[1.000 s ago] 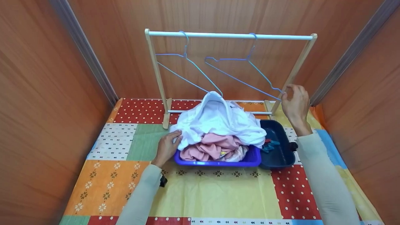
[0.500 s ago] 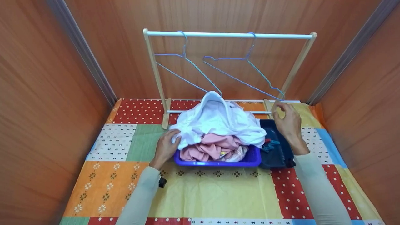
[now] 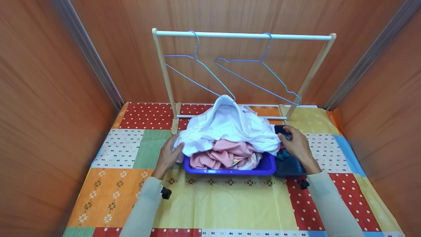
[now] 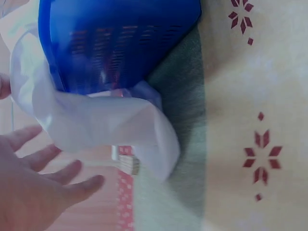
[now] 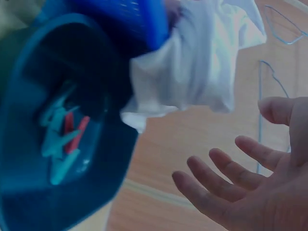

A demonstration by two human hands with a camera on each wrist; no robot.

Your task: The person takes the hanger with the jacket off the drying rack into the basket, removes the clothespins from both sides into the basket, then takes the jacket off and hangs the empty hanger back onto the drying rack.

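Observation:
A white garment (image 3: 227,126) is heaped over a purple-blue plastic basket (image 3: 227,171), with a pink cloth (image 3: 223,156) showing beneath it. Its left end hangs past the basket wall (image 4: 125,53), close to the spread fingers of my left hand (image 3: 167,157). That hand holds nothing. My right hand (image 3: 298,146) is over a dark blue tray (image 3: 291,168), fingers parted and a little bent, near the garment's right end. In the right wrist view, blue-green and red clothespins (image 5: 62,137) lie inside the tray, and nothing is between the right hand's fingers.
Behind the basket stands a small wooden rack with a white rail (image 3: 230,34). A left wire hanger (image 3: 212,73) and a right wire hanger (image 3: 277,77) hang from it. Wood-grain panels enclose the back and sides. A patchwork cloth (image 3: 236,204) covers the table.
My right hand has come down from beside the right hanger's lower corner to over the tray. The left hand has shifted slightly left and down, its fingers drawn from the garment's edge.

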